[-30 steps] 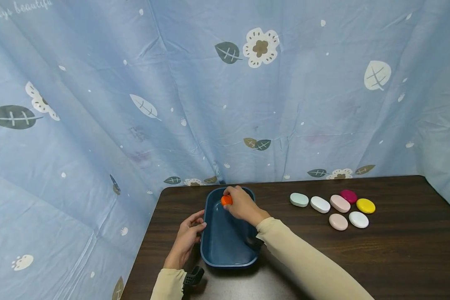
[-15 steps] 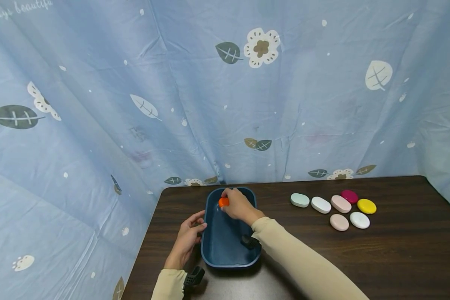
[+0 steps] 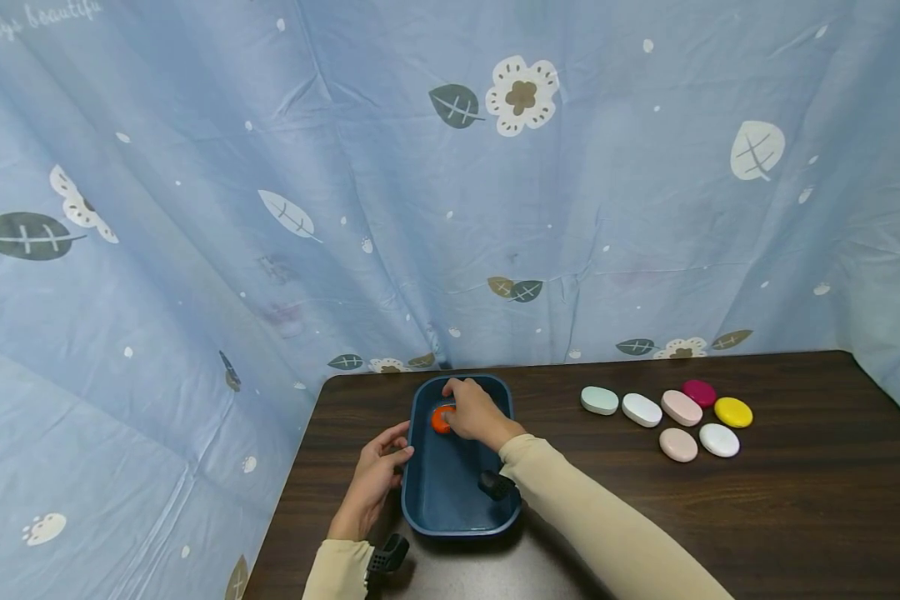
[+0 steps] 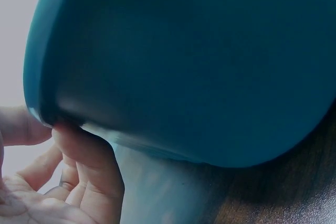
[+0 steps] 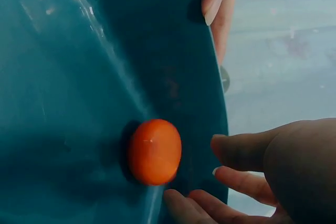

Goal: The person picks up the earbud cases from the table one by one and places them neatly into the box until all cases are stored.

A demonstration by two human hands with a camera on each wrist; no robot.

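Note:
A dark blue oval tray [image 3: 420, 500] stands on the brown table [image 3: 720, 517]. An orange pebble [image 3: 441, 418] lies on the tray's floor near the far end, also seen in the right wrist view as an orange pebble [image 5: 155, 151]. My right hand [image 3: 456, 410] hovers just over it with fingers relaxed and apart from the pebble, the right hand [image 5: 202, 177] holding nothing. My left hand [image 3: 390, 452] grips the tray's left rim. In the left wrist view the left hand [image 4: 47, 129] pinches the tray [image 4: 184, 77] at the rim between thumb and fingers.
Several coloured pebbles lie in a cluster on the table to the right, among them a pale green one [image 3: 598, 400], a yellow one [image 3: 732, 412] and a magenta one [image 3: 697, 392]. A blue flowered curtain [image 3: 450, 183] hangs behind and at both sides.
My right hand lowered the orange pebble onto the tray floor and let go of it. The left hand stayed on the rim.

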